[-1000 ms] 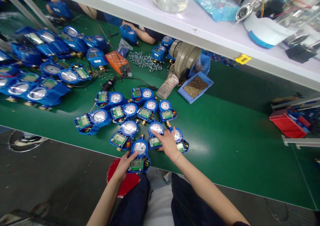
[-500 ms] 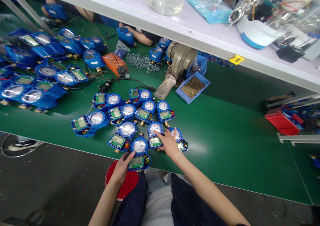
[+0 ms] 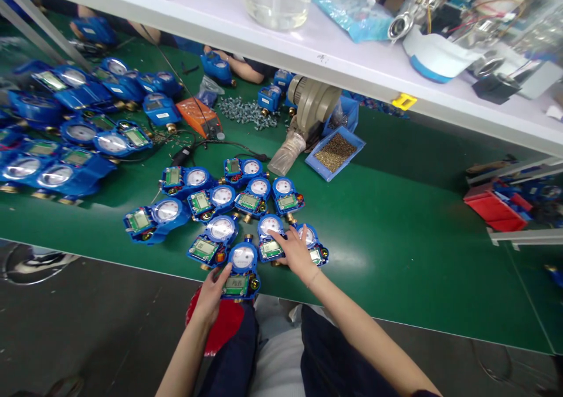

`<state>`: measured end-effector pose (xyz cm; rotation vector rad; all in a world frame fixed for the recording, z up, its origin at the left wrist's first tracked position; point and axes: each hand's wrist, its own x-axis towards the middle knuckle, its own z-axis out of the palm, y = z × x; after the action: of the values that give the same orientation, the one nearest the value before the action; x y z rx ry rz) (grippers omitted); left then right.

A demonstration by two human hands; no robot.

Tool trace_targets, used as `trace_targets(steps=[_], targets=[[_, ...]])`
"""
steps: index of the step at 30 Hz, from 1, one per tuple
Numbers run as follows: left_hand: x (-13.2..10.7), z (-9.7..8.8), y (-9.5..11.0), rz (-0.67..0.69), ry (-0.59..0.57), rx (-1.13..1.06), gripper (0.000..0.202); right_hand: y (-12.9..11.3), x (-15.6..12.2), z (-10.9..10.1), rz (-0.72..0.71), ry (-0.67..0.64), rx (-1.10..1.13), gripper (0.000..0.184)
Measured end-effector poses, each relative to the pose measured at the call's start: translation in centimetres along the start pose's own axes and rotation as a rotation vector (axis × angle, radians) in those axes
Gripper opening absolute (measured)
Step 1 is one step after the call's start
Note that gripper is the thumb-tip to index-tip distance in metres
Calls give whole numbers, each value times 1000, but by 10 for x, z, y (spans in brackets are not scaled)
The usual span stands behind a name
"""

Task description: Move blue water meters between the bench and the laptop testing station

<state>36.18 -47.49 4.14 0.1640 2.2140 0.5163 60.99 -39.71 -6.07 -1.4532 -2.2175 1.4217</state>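
Blue water meters with white round dials and exposed green circuit boards stand on the bench before me. My left hand [image 3: 212, 294] grips the left side of the nearest water meter [image 3: 243, 257], at the bench's front edge, thumb on top. Its small display is lit with characters; the fingers beneath are hidden. My right hand [image 3: 297, 253] is around the right side of a second water meter [image 3: 270, 224], its thumb reaching over the face and other fingers down beside it. Close to those fingers, a third water meter [image 3: 314, 256] is partly covered by the hand.
Several more meters crowd the left of the green bench [image 3: 396, 256]. Behind are an orange box [image 3: 200, 117], loose metal fittings [image 3: 246, 112], a grey-beige motor-like machine [image 3: 316, 101] and a blue tray [image 3: 323, 171] of small brass parts. A white shelf [image 3: 347, 68] overhangs; another person's arm [image 3: 244, 70] shows beyond.
The nearest meter's display reads differently now. Both hands keep nearly the same places on their meters; the whole view has shifted slightly.
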Motion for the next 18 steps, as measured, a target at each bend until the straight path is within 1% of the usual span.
trace_targets(steps=[2, 6, 10, 14, 16, 18], targets=[[-1, -3, 0, 2, 9, 23, 72, 1, -2, 2, -4, -8, 21, 99], [-6, -13, 0, 4, 48, 59, 58, 5, -5, 5, -13, -31, 66, 101], [-5, -30, -3, -18, 105, 61, 53, 7, -9, 3, -29, -43, 110, 100], [4, -50, -15, -49, 187, 55, 49, 12, -21, -2, -44, -16, 145, 108], [7, -58, -24, -79, 204, 62, 50, 19, -30, -5, -4, 41, 158, 110], [8, -64, -32, -106, 209, 75, 50, 28, -40, -6, 122, 111, 157, 111]])
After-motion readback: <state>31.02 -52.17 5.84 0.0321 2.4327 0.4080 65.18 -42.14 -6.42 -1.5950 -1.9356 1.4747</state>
